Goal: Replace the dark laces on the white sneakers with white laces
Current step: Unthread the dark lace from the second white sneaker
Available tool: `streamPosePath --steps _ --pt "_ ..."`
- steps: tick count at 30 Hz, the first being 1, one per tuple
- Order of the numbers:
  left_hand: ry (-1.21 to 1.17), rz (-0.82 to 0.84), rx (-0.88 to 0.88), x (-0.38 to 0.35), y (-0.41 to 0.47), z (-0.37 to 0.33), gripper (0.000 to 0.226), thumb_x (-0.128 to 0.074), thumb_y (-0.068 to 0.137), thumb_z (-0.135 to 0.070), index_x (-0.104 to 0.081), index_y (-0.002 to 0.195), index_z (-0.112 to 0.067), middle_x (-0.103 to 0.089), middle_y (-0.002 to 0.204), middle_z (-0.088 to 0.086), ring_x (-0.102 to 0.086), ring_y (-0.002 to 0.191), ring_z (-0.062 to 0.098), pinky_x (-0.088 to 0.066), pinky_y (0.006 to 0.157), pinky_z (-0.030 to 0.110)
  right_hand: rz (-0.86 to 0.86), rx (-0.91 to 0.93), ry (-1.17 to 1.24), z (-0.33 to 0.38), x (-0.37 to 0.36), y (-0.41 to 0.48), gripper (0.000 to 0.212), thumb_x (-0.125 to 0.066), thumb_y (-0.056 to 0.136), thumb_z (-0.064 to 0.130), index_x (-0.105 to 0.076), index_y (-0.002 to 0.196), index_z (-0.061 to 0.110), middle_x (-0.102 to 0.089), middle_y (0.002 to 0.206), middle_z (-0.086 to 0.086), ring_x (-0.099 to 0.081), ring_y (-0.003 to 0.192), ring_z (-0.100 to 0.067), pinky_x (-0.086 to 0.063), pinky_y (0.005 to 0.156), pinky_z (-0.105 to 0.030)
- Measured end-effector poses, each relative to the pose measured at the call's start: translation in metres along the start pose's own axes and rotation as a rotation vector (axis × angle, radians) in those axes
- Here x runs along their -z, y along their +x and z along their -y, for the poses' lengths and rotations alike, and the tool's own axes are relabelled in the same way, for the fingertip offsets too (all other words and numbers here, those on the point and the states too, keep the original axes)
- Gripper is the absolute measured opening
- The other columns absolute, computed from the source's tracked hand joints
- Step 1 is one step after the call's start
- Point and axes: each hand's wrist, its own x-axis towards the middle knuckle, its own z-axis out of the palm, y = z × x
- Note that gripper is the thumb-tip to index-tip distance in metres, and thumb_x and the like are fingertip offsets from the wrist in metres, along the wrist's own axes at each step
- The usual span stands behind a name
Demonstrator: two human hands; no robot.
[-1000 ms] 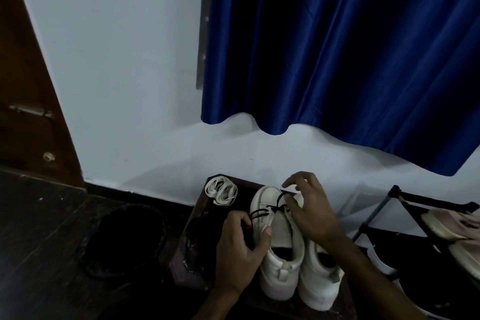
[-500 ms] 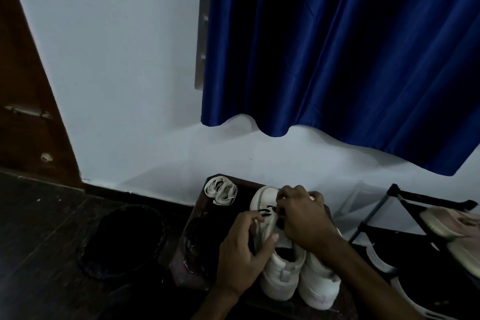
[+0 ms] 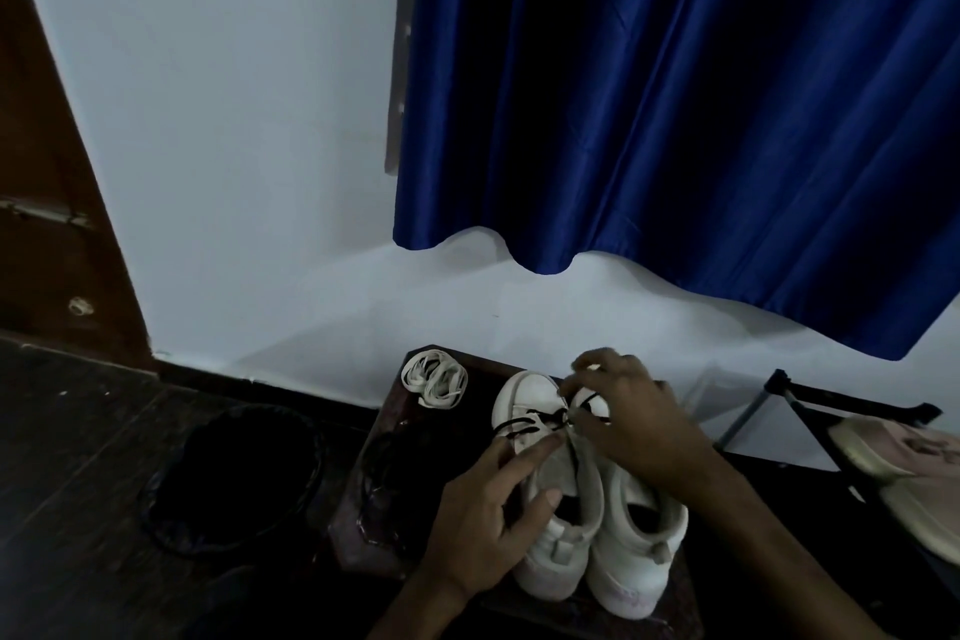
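- Blue curtain [image 3: 675, 94] hangs in deep folds well above and beyond the fingers. Its wavy hem ends partway down the wall.
- Pale wall [image 3: 234, 120] fills the space behind the fingers and to their left.
- Brown wooden door [image 3: 47, 224] stands far to the left of the fingers.
- Dark floor [image 3: 67, 457] spreads out to the left of the fingers.
- Dark round bin [image 3: 228, 478] sits on the floor, left of the left-hand fingers and just beside the tabletop.
- Small dark tabletop [image 3: 480, 379] lies under both hands and carries the sneakers and the spare laces.
- Black shoe rack [image 3: 810, 395] stands to the right of the right-hand fingers and holds pale pinkish shoes [image 3: 893, 452].
- Laced sneaker [image 3: 561, 535] and second sneaker [image 3: 639, 551], both white, stand side by side and touching, toes toward the wall. The laced one lies between the two sets of fingers.
- Right hand [image 3: 639, 426] reaches over the second sneaker. Its fingers are curled together and pinch the dark lace above the laced sneaker's toe end.
- Left hand [image 3: 483, 530] grips the laced sneaker from its outer side, with the thumb on the tongue and the index finger stretched up to the lacing.
- White laces [image 3: 434, 379] lie in a loose coil on the tabletop's far corner, beyond the left-hand fingers and apart from both sneakers.
- Dark lace [image 3: 524, 424] crosses the front of the laced sneaker and runs into the right-hand fingers.
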Motion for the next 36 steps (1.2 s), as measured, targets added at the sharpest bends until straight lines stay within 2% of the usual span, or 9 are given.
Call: streamPosePath --steps 7,14,18,21,23,25,27,29,36 --pt "-0.002 -0.049 0.002 -0.001 -0.001 0.002 0.037 -0.051 0.096 -0.051 -0.056 0.131 -0.042 -0.056 0.101 -0.017 -0.061 0.082 -0.001 -0.052 0.069 0.023 0.229 -0.026 -0.061 0.016 -0.016 0.021 0.025 -0.052 0.092 0.028 -0.069 0.11 0.028 -0.047 0.131 0.007 -0.037 0.123 -0.019 -0.037 0.099 -0.051" --pt "0.033 -0.049 0.008 -0.002 -0.001 0.003 0.031 -0.048 0.095 -0.055 -0.061 0.114 -0.034 -0.058 0.104 -0.015 -0.06 0.087 -0.002 -0.052 0.072 0.023 0.32 -0.128 0.064 -0.002 -0.027 0.03 0.024 -0.057 0.079 0.046 -0.072 0.091 0.032 -0.064 0.112 0.002 -0.057 0.11 -0.019 -0.05 0.091 -0.044" --pt "0.048 -0.04 0.007 0.0 -0.002 0.0 0.031 -0.047 0.094 -0.056 -0.06 0.111 -0.034 -0.056 0.103 -0.017 -0.054 0.081 -0.01 -0.046 0.07 0.012 0.301 -0.112 0.018 0.0 -0.01 0.03 0.018 -0.054 0.086 0.035 -0.065 0.097 0.025 -0.053 0.123 -0.001 -0.051 0.112 -0.022 -0.046 0.096 -0.046" --pt "0.022 -0.033 0.007 0.0 -0.001 0.0 0.032 -0.049 0.094 -0.055 -0.059 0.115 -0.033 -0.057 0.109 -0.018 -0.059 0.093 -0.006 -0.049 0.076 0.016 0.217 -0.141 -0.033 -0.01 0.017 0.034 0.027 -0.044 0.096 0.016 -0.068 0.105 0.023 -0.049 0.128 0.001 -0.041 0.12 -0.023 -0.039 0.102 -0.045" --pt "-0.015 -0.045 0.019 -0.001 -0.002 0.001 0.042 -0.052 0.092 -0.056 -0.053 0.125 -0.03 -0.057 0.118 -0.019 -0.058 0.106 -0.004 -0.049 0.083 0.017 0.182 -0.115 0.049 -0.01 0.025 0.032 0.02 -0.052 0.094 0.022 -0.071 0.095 0.026 -0.051 0.123 0.004 -0.043 0.117 -0.019 -0.04 0.102 -0.042" --pt "-0.044 -0.092 0.069 -0.001 -0.003 0.002 0.053 -0.052 0.088 -0.062 -0.046 0.131 -0.03 -0.055 0.123 -0.02 -0.056 0.112 -0.003 -0.048 0.086 0.016 0.302 -0.057 0.101 -0.003 0.017 0.028 0.018 -0.059 0.09 0.027 -0.075 0.098 0.024 -0.056 0.118 0.003 -0.05 0.112 -0.017 -0.043 0.099 -0.032" --pt "-0.039 -0.13 0.097 -0.002 -0.002 0.003 0.053 -0.047 0.088 -0.066 -0.046 0.128 -0.031 -0.052 0.121 -0.019 -0.055 0.112 0.0 -0.049 0.084 0.02 0.385 -0.044 0.071 0.006 -0.001 0.026 0.024 -0.059 0.081 0.033 -0.075 0.098 0.027 -0.058 0.117 0.004 -0.051 0.114 -0.016 -0.047 0.097 -0.035" --pt "0.01 -0.131 0.099 -0.005 0.0 0.005 0.052 -0.043 0.089 -0.067 -0.048 0.126 -0.03 -0.049 0.118 -0.018 -0.054 0.109 0.002 -0.051 0.082 0.025 0.34 -0.06 0.041 0.012 -0.013 0.024 0.034 -0.052 0.073 0.037 -0.074 0.097 0.027 -0.058 0.117 0.005 -0.05 0.118 -0.018 -0.049 0.093 -0.043" --pt "0.148 -0.175 0.111 -0.01 0.001 0.009 0.054 -0.038 0.09 -0.068 -0.051 0.121 -0.026 -0.05 0.112 -0.016 -0.054 0.101 0.002 -0.052 0.079 0.029 0.114 -0.125 0.206 0.001 0.0 0.026 0.011 -0.064 0.08 0.03 -0.07 0.072 0.025 -0.053 0.11 0.013 -0.049 0.108 -0.012 -0.046 0.093 -0.038"
